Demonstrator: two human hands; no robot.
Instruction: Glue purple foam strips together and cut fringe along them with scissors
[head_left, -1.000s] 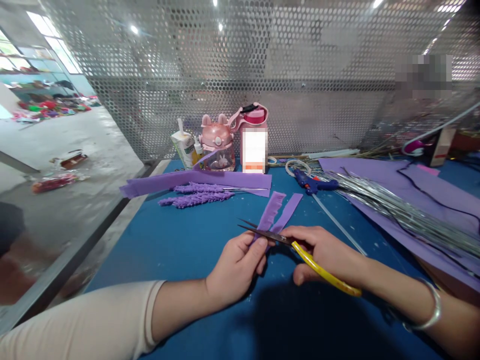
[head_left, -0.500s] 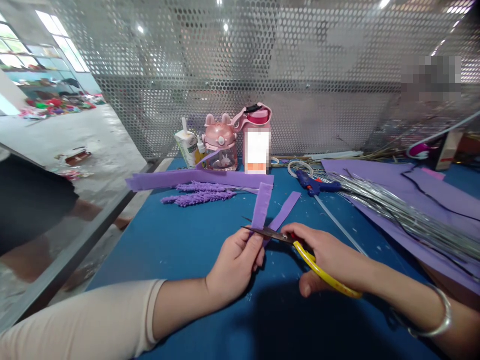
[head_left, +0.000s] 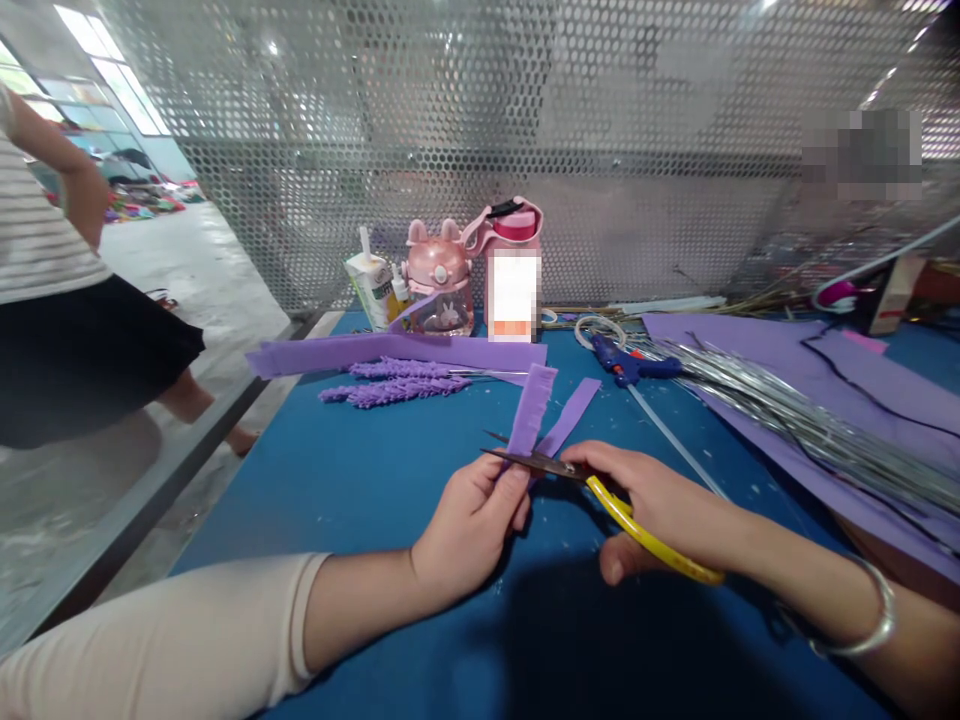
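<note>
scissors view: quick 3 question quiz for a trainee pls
1. True or false: the right hand holds the scissors.
2. What does the left hand pinch? A glue gun, B purple strip, C juice box.
3. Fill in: the scissors' handles are ____.
Key: 1 true; 2 B; 3 yellow.
</note>
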